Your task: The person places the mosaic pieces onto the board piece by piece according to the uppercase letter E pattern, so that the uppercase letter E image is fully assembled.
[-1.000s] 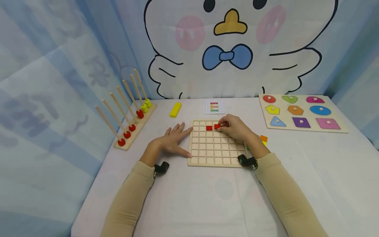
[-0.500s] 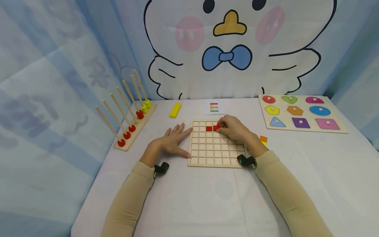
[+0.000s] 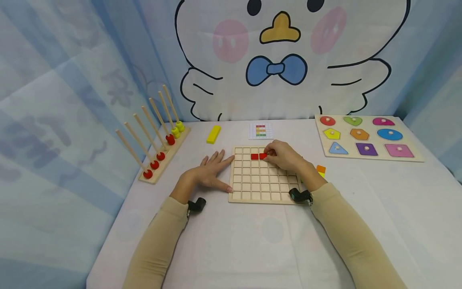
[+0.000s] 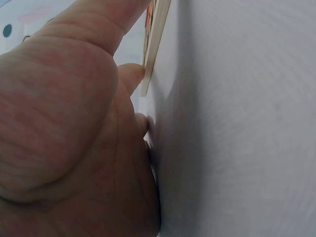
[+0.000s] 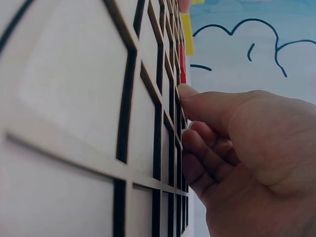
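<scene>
A wooden grid board [image 3: 252, 178] lies on the table in the middle of the head view. One red square tile [image 3: 254, 156] sits in a cell of its second row from the back. Beside it, my right hand [image 3: 285, 155] pinches a second red tile [image 3: 262, 156] low over the neighbouring cell. The right wrist view has the thumb [image 5: 200, 101] at the grid, with the other fingers curled under it. My left hand [image 3: 211, 172] rests with fingers spread, thumb and index fingertip at the board's left edge [image 4: 155, 44].
Behind the board are a yellow block [image 3: 213, 134] and a small pattern card [image 3: 261, 131]. A peg rack with beads [image 3: 166, 156] stands left; a shape puzzle [image 3: 368, 140] lies back right. Orange and yellow tiles [image 3: 321, 171] show beside the right forearm.
My right hand has brought the second red tile slightly left and down, level with the first one. The left hand and board stay put.
</scene>
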Demonstrator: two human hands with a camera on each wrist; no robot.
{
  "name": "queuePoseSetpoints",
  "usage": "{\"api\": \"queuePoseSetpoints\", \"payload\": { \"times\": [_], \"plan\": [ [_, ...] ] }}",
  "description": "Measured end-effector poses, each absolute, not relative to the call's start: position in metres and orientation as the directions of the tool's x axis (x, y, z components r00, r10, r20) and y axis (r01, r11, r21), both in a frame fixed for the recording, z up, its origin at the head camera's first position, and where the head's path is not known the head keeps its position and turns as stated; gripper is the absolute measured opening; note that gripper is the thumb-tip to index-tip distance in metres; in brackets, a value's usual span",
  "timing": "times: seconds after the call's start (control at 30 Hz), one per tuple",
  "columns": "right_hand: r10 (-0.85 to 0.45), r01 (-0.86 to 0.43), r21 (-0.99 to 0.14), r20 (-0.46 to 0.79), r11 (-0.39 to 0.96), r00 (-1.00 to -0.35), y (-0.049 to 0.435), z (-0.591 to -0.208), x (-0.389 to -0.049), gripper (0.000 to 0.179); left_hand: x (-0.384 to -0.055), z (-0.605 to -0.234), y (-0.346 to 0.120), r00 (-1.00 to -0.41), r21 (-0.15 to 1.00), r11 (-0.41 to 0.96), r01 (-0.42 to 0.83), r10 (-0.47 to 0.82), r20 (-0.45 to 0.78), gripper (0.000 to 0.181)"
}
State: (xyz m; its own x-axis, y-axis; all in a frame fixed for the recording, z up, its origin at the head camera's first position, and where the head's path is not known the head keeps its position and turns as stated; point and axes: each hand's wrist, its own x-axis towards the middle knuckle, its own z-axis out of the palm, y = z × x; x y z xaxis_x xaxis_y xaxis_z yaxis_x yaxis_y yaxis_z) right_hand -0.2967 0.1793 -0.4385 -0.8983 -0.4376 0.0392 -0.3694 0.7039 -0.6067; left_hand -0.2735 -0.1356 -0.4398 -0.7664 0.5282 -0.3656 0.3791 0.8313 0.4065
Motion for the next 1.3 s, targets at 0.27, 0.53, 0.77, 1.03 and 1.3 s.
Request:
{"api": "queuePoseSetpoints", "payload": {
  "times": [0.27, 0.53, 0.77, 1.03, 1.3],
  "plan": [
    [-0.425, -0.351, -0.616, 0.03, 0.705, -0.905, 0.181, -0.437, -0.295, 0.029, -0.274, -0.44, -0.135, -0.763, 0.412, 0.829, 0.379, 0.531, -0.368, 0.125],
    [-0.39, -0.33, -0.674, 0.067, 0.661, -0.918, 0.183, -0.436, -0.289, 0.032, -0.274, -0.44, -0.135, -0.763, 0.409, 0.83, 0.38, 0.531, -0.367, 0.125],
    [-0.372, -0.385, -0.696, 0.181, 0.606, -0.911, 0.184, -0.427, -0.285, 0.032, -0.273, -0.44, -0.136, -0.764, 0.406, 0.831, 0.38, 0.53, -0.369, 0.125],
    [-0.306, -0.338, -0.7, 0.177, 0.629, -0.935, 0.203, -0.415, -0.277, 0.034, -0.272, -0.44, -0.135, -0.764, 0.408, 0.829, 0.383, 0.532, -0.364, 0.124],
    [-0.254, -0.284, -0.694, 0.149, 0.662, -0.956, 0.226, -0.408, -0.275, 0.035, -0.272, -0.44, -0.135, -0.767, 0.4, 0.833, 0.381, 0.527, -0.367, 0.124]
  ]
}}
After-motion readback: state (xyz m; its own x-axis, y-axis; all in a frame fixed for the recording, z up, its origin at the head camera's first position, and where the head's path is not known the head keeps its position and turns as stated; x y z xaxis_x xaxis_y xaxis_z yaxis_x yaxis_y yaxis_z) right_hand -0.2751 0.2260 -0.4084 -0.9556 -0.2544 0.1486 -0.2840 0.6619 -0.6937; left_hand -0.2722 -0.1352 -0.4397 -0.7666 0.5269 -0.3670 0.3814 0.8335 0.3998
